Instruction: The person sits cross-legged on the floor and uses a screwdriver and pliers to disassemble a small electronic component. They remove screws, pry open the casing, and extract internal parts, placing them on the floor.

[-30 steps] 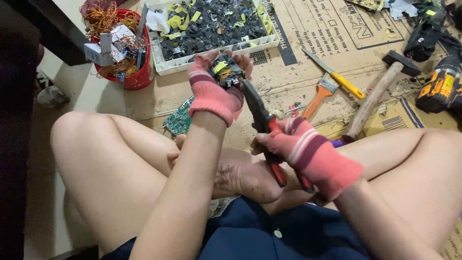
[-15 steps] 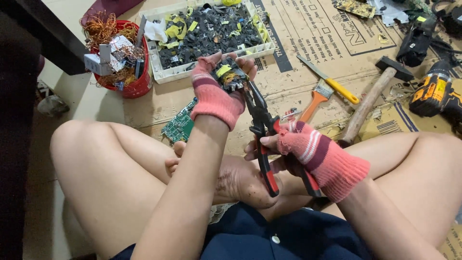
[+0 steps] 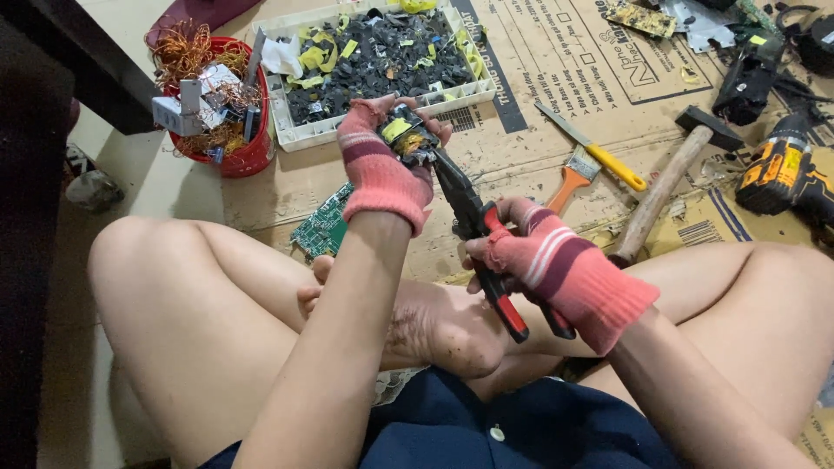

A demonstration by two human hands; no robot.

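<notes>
Both hands grip: left hand [image 3: 380,169] fingers clamp a small component [image 3: 405,139]; right hand [image 3: 547,269] fingers squeeze pliers [image 3: 473,227], whose long axis points up-left into it.

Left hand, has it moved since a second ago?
No, barely: the left hand still holds the yellow-taped part at the white tray's near edge, as before.

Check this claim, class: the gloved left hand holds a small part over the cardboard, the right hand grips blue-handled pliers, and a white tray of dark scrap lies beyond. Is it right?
Not quite. The pliers in the right hand have red and black handles, not blue, as the head view shows. The rest stands: the gloved left hand holds a small part over the cardboard, and a white tray of dark scrap lies beyond.
</notes>
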